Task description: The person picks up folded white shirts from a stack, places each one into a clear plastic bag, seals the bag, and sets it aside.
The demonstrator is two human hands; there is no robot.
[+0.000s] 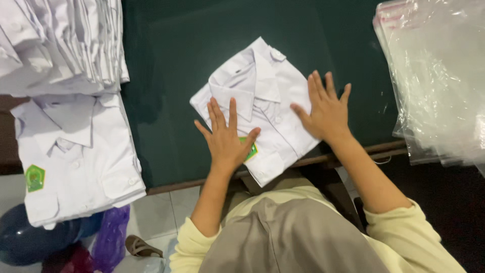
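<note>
A folded white collared shirt (262,88) with a green badge lies on a dark green tabletop (172,60), tilted with its collar toward the far side. My left hand (226,136) lies flat on the shirt's near left part, fingers spread, partly covering the green badge (251,150). My right hand (327,108) presses flat on the shirt's right edge, fingers spread and half on the table. Neither hand grips anything.
A stack of folded white shirts (76,156) with a green badge sits at the left, with a taller pile of shirts (60,40) behind it. Clear plastic bags (439,81) lie at the right. The table's wooden front edge (174,188) runs just before me.
</note>
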